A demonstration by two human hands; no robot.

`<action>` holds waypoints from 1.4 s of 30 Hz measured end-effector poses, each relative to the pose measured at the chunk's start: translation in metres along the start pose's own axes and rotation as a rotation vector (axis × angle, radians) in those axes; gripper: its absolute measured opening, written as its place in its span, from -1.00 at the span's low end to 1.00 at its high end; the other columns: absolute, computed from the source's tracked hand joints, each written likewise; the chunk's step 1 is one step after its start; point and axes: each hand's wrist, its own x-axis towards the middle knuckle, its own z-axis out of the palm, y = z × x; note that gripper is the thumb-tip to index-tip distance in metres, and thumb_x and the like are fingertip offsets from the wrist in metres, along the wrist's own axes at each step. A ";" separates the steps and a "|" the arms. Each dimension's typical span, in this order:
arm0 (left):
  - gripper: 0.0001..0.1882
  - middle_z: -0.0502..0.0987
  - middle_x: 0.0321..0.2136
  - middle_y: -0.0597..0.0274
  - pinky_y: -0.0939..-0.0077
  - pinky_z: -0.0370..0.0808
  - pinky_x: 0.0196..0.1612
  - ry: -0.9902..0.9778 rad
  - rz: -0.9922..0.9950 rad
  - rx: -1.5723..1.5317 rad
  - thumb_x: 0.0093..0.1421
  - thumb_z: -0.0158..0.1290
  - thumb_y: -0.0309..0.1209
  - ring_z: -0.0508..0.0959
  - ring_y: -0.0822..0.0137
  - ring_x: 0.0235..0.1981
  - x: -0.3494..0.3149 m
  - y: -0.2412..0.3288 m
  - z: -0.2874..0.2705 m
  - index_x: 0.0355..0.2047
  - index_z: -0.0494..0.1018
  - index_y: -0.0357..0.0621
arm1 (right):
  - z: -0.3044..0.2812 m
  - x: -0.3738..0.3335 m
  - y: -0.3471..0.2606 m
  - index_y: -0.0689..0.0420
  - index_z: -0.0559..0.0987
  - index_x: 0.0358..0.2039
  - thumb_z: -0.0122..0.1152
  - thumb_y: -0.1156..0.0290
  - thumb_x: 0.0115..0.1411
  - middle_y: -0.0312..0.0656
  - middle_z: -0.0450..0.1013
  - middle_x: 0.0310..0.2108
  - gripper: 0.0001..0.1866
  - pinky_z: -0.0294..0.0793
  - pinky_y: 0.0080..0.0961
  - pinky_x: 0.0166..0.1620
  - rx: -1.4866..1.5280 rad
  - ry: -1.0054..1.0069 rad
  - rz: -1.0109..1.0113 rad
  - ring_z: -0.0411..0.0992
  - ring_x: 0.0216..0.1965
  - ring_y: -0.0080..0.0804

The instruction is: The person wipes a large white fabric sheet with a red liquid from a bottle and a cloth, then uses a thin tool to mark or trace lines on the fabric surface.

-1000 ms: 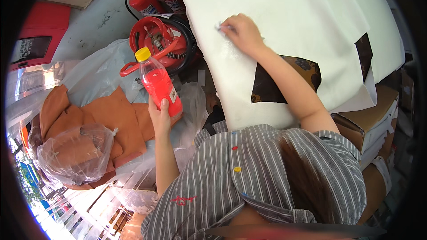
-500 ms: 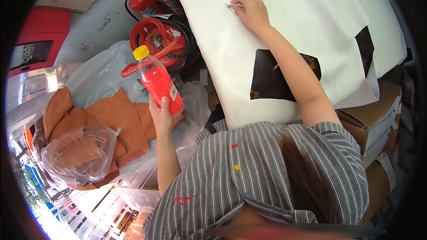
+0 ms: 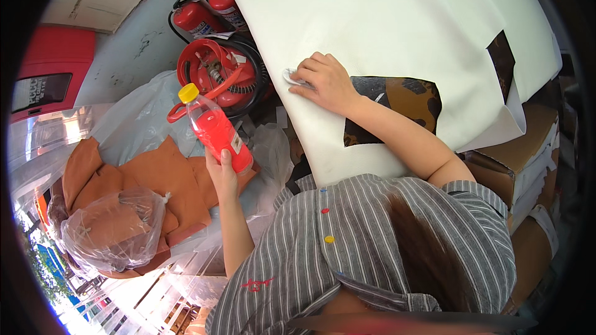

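Note:
My left hand (image 3: 223, 174) is wrapped round the lower part of a clear plastic bottle (image 3: 214, 127) with a yellow cap. Bright red liquid fills much of it, and it tilts to the left. Over a large white sheet (image 3: 385, 25), my right hand (image 3: 324, 84) pinches a small crumpled white cloth or tissue (image 3: 292, 77) against the surface near the sheet's left edge. Past the right forearm, a dark brown patterned piece (image 3: 397, 102) shows within the white, partly covered by the arm.
Red fire extinguishers (image 3: 197, 17) and a red reel with black hose (image 3: 217, 68) stand by the wall. Orange-brown leather-like pieces (image 3: 158, 174) and a clear plastic bag (image 3: 112, 226) lie at left. Cardboard boxes (image 3: 496, 164) are stacked at right.
My right hand has slid the white wad nearer to me and left along the white sheet. More of the patterned piece now shows. The bottle stays in my left hand.

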 end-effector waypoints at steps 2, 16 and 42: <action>-0.23 0.48 0.09 0.13 0.32 0.41 0.18 0.003 -0.010 0.001 0.29 0.18 0.10 0.48 0.30 0.10 -0.001 -0.003 -0.002 0.23 0.29 -0.28 | -0.015 -0.005 0.009 0.06 0.62 -0.46 0.38 0.28 0.13 -0.34 0.46 -0.42 -0.84 0.36 -0.36 -0.20 -0.024 -0.042 -0.065 0.40 -0.25 -0.34; -0.25 0.47 0.09 0.13 0.33 0.40 0.19 -0.014 -0.007 0.024 0.31 0.17 0.07 0.48 0.30 0.10 0.007 -0.004 -0.008 0.23 0.28 -0.30 | -0.080 0.022 0.127 0.07 0.71 -0.29 0.37 0.30 0.17 -0.25 0.60 -0.35 -0.85 0.50 -0.35 -0.10 -0.216 0.207 0.433 0.50 -0.22 -0.28; -0.29 0.48 0.09 0.14 0.34 0.39 0.19 0.044 0.012 -0.013 0.32 0.16 0.02 0.47 0.31 0.09 0.006 -0.003 -0.003 0.22 0.30 -0.30 | -0.007 0.055 0.051 0.08 0.70 -0.29 0.37 0.31 0.17 -0.24 0.58 -0.38 -0.84 0.49 -0.28 -0.08 0.108 -0.160 0.139 0.48 -0.19 -0.24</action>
